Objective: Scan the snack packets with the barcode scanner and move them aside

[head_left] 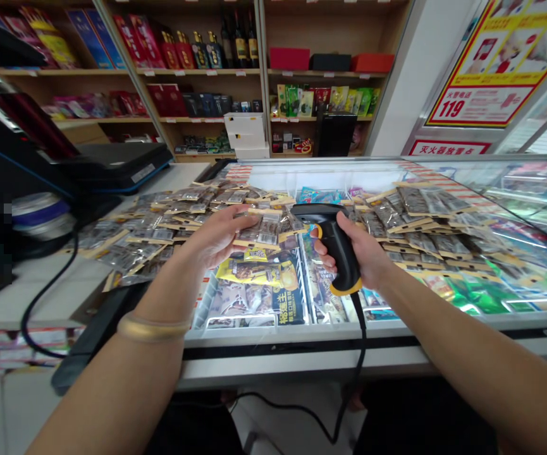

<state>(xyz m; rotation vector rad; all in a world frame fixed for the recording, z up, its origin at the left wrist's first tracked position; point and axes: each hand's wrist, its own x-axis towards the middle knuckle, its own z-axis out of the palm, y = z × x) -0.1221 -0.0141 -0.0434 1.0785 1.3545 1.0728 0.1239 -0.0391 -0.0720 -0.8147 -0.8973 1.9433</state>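
My right hand (356,249) grips a black and yellow barcode scanner (342,253) by its handle, the scanning head turned left. A cable runs down from the handle. Between thumb and fingers, my left hand (226,234) holds a small clear packet (266,229) with dark contents and a pale strip along its edge. The scanner's head is close to this packet's right side. Many similar packets lie in a loose heap (150,221) on the left and another heap (425,221) on the right, on the glass top of a freezer.
Below the glass are wrapped ice creams (254,275) in white baskets. A black scale (112,165) and a roll of tape (40,215) stand on the left counter. The scanner's cable (361,354) hangs over the freezer's front edge. Stocked shelves (202,69) line the back.
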